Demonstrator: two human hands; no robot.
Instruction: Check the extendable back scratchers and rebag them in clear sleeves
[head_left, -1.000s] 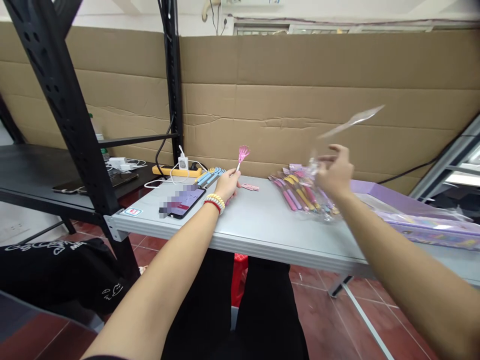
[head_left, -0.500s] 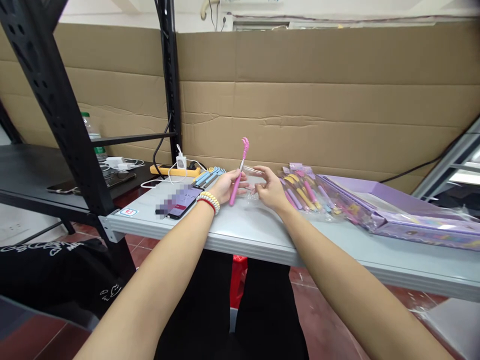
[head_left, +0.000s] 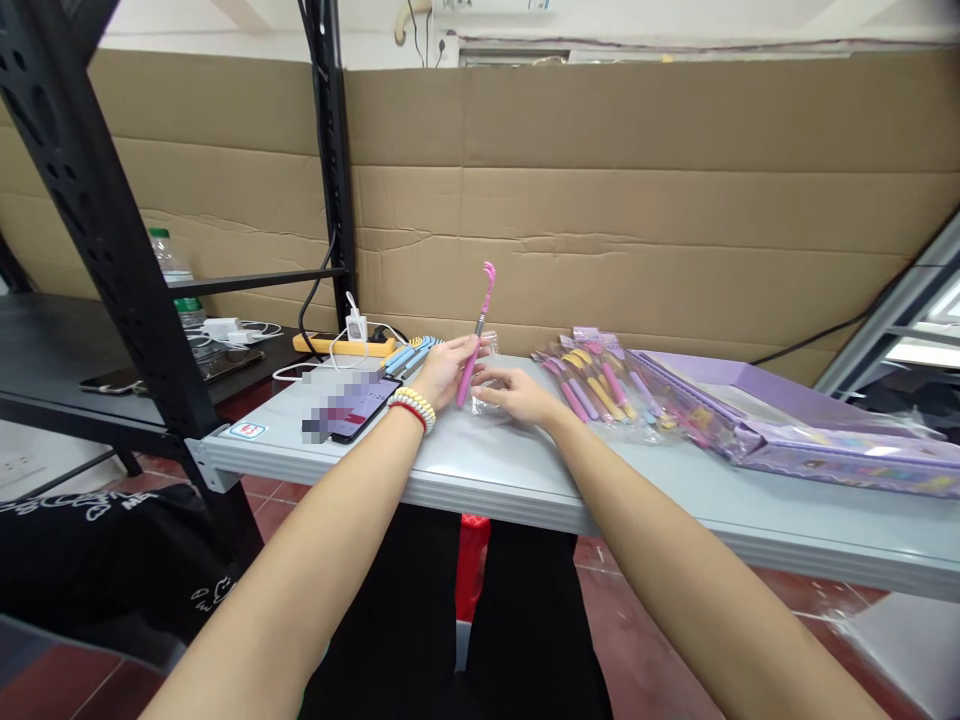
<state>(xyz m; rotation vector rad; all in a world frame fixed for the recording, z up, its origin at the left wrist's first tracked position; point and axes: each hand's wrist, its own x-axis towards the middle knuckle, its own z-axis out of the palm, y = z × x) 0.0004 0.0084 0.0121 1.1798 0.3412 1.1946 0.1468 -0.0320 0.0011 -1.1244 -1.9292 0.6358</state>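
Note:
My left hand point(head_left: 448, 370) is closed around the handle of a pink back scratcher point(head_left: 468, 372), which stands tilted, its metal rod and curved claw-like head pointing up. A beaded bracelet and a red band circle that wrist. Just to the right, my right hand point(head_left: 519, 395) is low over the table with its fingers curved and apart, reaching toward the handle. A crumpled clear plastic sleeve point(head_left: 489, 407) lies between the hands, under the right fingertips; whether they touch it is hard to see. Several bagged pink, purple and yellow scratchers point(head_left: 596, 385) lie right of that hand.
A purple box point(head_left: 832, 460) sits at the right on the grey table point(head_left: 495, 470). To the left are a phone point(head_left: 364, 412), blue scratchers point(head_left: 409, 358) and a yellow power strip point(head_left: 345, 346) with cables. A black shelf post point(head_left: 334, 190) rises behind; cardboard stands at the back.
My right hand has come down and left, bringing the clear sleeve lower, and its fingers have loosened. The left hand still grips the pink back scratcher. The view has shifted slightly.

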